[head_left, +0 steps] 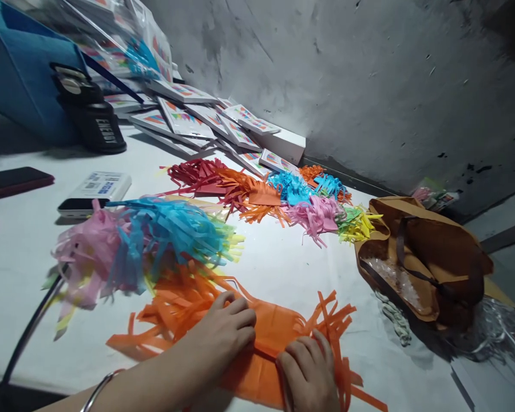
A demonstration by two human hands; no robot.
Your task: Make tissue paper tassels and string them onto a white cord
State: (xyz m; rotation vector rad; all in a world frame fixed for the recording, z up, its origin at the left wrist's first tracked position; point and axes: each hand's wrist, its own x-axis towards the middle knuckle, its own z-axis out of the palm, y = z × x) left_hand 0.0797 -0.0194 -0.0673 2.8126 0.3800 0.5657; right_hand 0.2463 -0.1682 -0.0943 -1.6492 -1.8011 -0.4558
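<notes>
An orange tissue-paper sheet [278, 326] with fringed ends lies flat on the white table [283, 269] near the front edge. My left hand [225, 332], a bangle on its wrist, presses on the sheet's left half with fingers curled. My right hand [311, 372] presses the sheet's lower middle, fingers bent and together. Both hands rest along a fold in the paper. Just behind my left hand sits a heap of pink, blue and yellow fringed paper [141, 240].
More fringed pieces in red, orange, blue, pink and yellow [274, 197] lie mid-table. Flat printed boxes [223, 123] pile against the grey wall. A brown bag [420, 257] stands right. A phone [12, 180], a power bank [96, 191], a blue bag [21, 80] and a cable are left.
</notes>
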